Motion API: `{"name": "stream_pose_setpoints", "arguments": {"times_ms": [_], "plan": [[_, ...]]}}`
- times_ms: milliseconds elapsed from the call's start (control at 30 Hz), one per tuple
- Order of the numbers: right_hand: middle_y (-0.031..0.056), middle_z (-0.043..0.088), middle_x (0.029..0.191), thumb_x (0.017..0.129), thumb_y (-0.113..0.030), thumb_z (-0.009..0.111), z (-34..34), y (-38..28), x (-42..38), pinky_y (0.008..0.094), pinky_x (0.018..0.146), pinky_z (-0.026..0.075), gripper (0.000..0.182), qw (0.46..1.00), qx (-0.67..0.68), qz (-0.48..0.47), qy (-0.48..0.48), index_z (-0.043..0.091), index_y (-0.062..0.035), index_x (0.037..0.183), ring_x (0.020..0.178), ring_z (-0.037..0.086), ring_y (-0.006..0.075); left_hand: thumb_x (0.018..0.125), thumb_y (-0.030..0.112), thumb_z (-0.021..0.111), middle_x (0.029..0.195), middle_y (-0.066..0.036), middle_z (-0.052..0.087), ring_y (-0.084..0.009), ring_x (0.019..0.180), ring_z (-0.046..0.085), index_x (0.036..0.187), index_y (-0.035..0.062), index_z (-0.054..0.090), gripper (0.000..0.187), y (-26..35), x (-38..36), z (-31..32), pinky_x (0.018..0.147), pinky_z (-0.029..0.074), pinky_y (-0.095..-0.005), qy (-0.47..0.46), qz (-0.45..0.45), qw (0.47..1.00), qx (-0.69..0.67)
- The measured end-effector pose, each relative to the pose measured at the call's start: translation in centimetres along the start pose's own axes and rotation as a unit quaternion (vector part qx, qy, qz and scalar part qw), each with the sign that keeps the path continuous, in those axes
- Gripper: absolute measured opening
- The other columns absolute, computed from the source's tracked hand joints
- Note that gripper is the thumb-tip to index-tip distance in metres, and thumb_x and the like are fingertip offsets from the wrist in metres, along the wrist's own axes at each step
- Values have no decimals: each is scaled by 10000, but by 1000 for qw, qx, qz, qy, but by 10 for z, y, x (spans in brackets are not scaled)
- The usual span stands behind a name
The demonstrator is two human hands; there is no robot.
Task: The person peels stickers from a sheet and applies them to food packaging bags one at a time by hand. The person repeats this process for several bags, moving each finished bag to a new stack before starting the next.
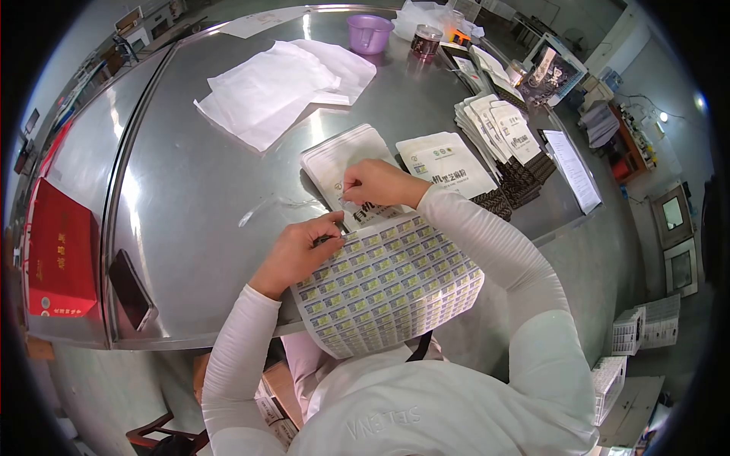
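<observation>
My left hand is closed on the top left edge of a sheet of stickers, thumb and fingers pinched together. Rows of small yellow, blue and white labels cover this sheet, which hangs over the table's front edge toward my lap. Just beyond it lies a stack of white pouches with dark printed characters. My right hand rests over the top pouch, its fingertips pinched; whatever small piece they may hold is too small to make out. Beside it to the right lies another printed white pouch.
Fanned pouches lie at right beside a clipboard with paper. White sheets, a purple cup and a jar sit farther back. At left are a phone and a red bag on the metal table.
</observation>
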State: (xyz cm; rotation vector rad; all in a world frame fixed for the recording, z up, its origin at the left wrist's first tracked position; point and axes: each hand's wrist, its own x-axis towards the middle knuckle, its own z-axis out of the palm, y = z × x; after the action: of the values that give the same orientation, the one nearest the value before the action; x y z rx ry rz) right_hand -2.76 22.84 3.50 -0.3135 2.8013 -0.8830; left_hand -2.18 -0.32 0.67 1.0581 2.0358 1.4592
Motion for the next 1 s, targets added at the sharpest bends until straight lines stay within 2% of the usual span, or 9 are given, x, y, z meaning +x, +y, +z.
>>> {"name": "stream_pose_setpoints", "arguments": {"times_ms": [200, 300, 400, 600, 633, 767, 867, 967, 1000], "plan": [[149, 667, 769, 744, -235, 700, 4, -2, 4, 392, 682, 497, 222, 999, -44, -2, 31, 657, -18, 721, 738, 653, 306, 824, 94, 662, 1237, -173, 621, -237, 905, 687, 932, 1, 658, 142, -2, 0, 1, 810, 503, -305, 4, 15, 1000, -1], [159, 664, 803, 738, -239, 702, 6, -10, 0, 417, 722, 494, 224, 998, -35, 44, 32, 654, -20, 736, 815, 648, 325, 826, 91, 660, 1235, -174, 622, -232, 926, 685, 927, -4, 654, 138, -3, 1, 1, 819, 501, -305, 6, 17, 1000, -5], [137, 647, 782, 762, -248, 715, 21, -3, 1, 401, 691, 478, 265, 993, -80, 18, 88, 599, -23, 839, 767, 632, 314, 830, 89, 660, 1237, -174, 622, -229, 942, 682, 923, -8, 651, 135, -5, 1, 3, 824, 500, -307, 4, 8, 1000, -13], [200, 603, 1000, 702, -341, 785, 15, -4, -17, 433, 775, 476, 554, 972, -110, 97, 185, 493, -12, 1039, 957, 596, 372, 834, 108, 662, 1237, -179, 618, -248, 974, 678, 921, 11, 651, 131, -2, -1, 1, 828, 499, -318, -1, 8, 1000, 16], [199, 533, 1129, 675, -385, 805, 9, -4, -21, 453, 822, 476, 674, 962, -120, 160, 185, 478, -4, 1124, 1084, 537, 369, 835, 111, 662, 1234, -181, 618, -258, 979, 677, 916, 15, 651, 126, -2, -1, 1, 828, 499, -322, 0, 13, 1000, 21], [188, 446, 1230, 690, -406, 798, -6, 2, -37, 465, 903, 461, 830, 944, -130, 241, 183, 416, 7, 1300, 1178, 452, 366, 835, 109, 652, 1148, -200, 646, -321, 1089, 624, 877, 23, 641, 96, -1, 2, 2, 815, 495, -368, 2, 41, 998, 39], [194, 420, 1267, 692, -420, 793, -3, 8, -40, 471, 895, 465, 771, 948, -133, 234, 171, 471, 2, 1252, 1198, 431, 374, 834, 115, 654, 1090, -218, 656, -316, 1175, 577, 876, 21, 640, 103, -2, 6, 3, 819, 491, -372, -2, 73, 996, 52], [179, 512, 1180, 740, -363, 772, 9, 9, -46, 410, 854, 482, 592, 922, -188, 170, 292, 549, -5, 1155, 1094, 517, 315, 836, 117, 651, 1057, -227, 657, -317, 1236, 528, 867, 15, 638, 108, -1, 6, 2, 827, 488, -374, -13, 57, 997, 44], [160, 553, 1115, 766, -335, 752, 7, 14, -46, 386, 819, 484, 518, 936, -81, 154, 305, 568, -7, 1124, 1022, 547, 285, 837, 117, 651, 1060, -221, 659, -317, 1206, 551, 872, 14, 639, 109, -1, 6, 2, 824, 490, -374, -9, 61, 997, 47]]}}
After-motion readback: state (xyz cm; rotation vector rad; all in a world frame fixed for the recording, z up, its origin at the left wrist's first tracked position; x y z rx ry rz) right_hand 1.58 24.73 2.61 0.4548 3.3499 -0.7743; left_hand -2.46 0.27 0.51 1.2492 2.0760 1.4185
